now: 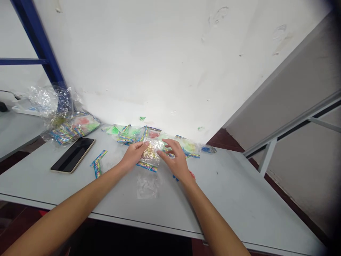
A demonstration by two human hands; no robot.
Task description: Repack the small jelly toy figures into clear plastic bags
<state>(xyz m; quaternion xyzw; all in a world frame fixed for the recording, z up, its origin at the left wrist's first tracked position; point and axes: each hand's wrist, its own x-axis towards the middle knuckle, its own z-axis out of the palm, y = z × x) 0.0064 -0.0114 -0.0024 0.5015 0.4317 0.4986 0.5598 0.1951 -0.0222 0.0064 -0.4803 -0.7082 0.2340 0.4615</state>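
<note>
At the far left, a blue metal shelf frame [39, 42] rises against a white wall [160, 53]. Below it, a crumpled heap of clear plastic wrap [44, 101] sits at the back corner of the pale grey surface [213, 199], with a stack of colourful printed packets [64, 133] leaning beside it. Nearer the front lies a dark-screened smartphone [73, 155], face up and angled. Just to its right are two loose strips of multicoloured printed card [98, 163], one touching the other.

At the middle, the left hand [133, 155] has its grip pressed together on the left edge of a clear plastic packet [150, 153] with gold-coloured contents, holding it just above the surface. The packet sits between the two hands, over a similar printed strip [147, 166]. The right hand [174, 160] has its grip spread, with its fingertips [165, 142] at the packet's right side, not closed around it. A flat, empty-looking clear bag [147, 186] lies on the surface in front of the hands.

Behind both hands, a scattered pile of printed packets [130, 135] runs along the wall, with green and red contents showing through. Further right, a blue-edged packet [209, 149] marks the pile's end. A grey metal frame [293, 124] crosses the far right.
</note>
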